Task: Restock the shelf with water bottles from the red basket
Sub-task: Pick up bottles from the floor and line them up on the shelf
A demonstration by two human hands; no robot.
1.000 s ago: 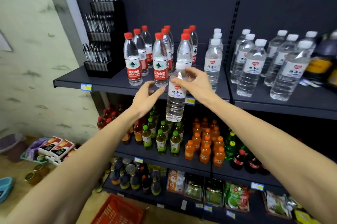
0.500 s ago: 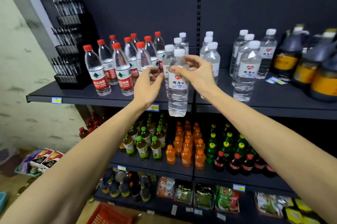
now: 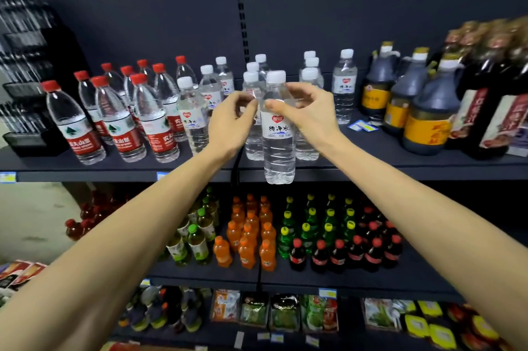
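My right hand (image 3: 310,115) grips a clear water bottle (image 3: 278,147) with a white cap by its shoulder. The bottle is upright, its base hanging just in front of the top shelf's edge (image 3: 371,171). Directly behind it stand several matching white-capped bottles (image 3: 344,87). My left hand (image 3: 231,120) is beside the held bottle, its loosely curled fingertips touching the bottle's left shoulder. A sliver of the red basket (image 3: 120,347) shows at the bottom edge.
Red-capped water bottles (image 3: 120,125) fill the shelf's left part, next to a black pen rack (image 3: 25,93). Dark sauce jugs (image 3: 428,110) stand at the right. Lower shelves hold small green, orange and cola bottles (image 3: 248,239) and snack packets (image 3: 285,313).
The held bottle has risen and moved right along the shelf to the white-capped group. My left hand followed it and its fingers have curled in at the bottle's shoulder.
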